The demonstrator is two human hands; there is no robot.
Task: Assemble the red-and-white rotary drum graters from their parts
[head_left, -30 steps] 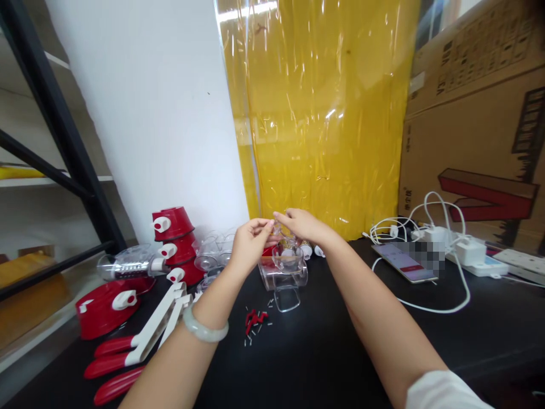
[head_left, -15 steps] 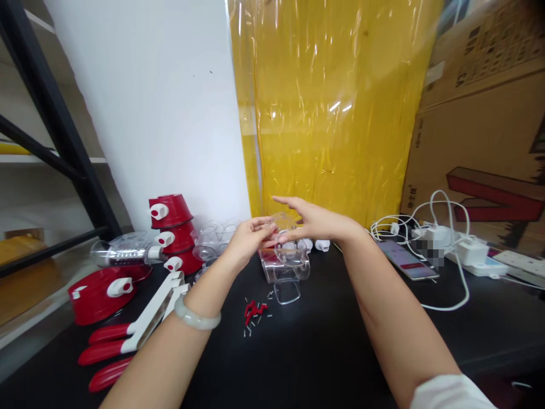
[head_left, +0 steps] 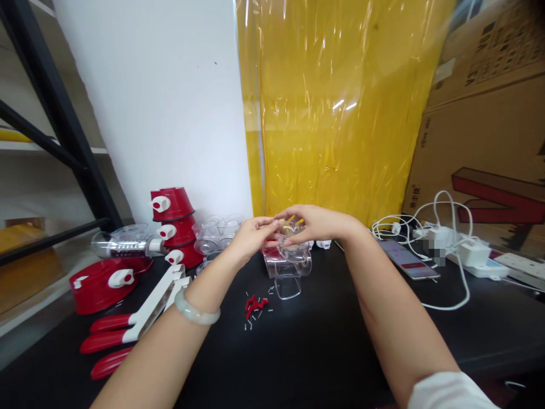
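Fingers of my left hand (head_left: pixel 254 234) pinch the left side of a clear plastic part (head_left: pixel 291 228). From above and the right, my right hand (head_left: pixel 317 222) curls its fingers and thumb around the same part. Its exact kind is hard to make out, since the fingers cover much of it. Just below the hands, other clear plastic pieces (head_left: pixel 288 268) stand on the black table (head_left: pixel 315 352). Nearer to me lie small red plastic parts (head_left: pixel 254 305) with several tiny metal screws or pins (head_left: pixel 250 325) around them.
On the left are stacked red housings (head_left: pixel 176 207), a red bowl-like part (head_left: pixel 100 287), red-and-white handles (head_left: pixel 106 341) and clear cups (head_left: pixel 213 234). A phone (head_left: pixel 409 259), white chargers with cables (head_left: pixel 472 250) and a cardboard box (head_left: pixel 481 136) stand at the right. A yellow plastic curtain (head_left: pixel 332 113) hangs behind.
My right hand's raised, spread fingers have come down and closed around the clear part. My left hand keeps its pinch, and the view has shifted slightly.
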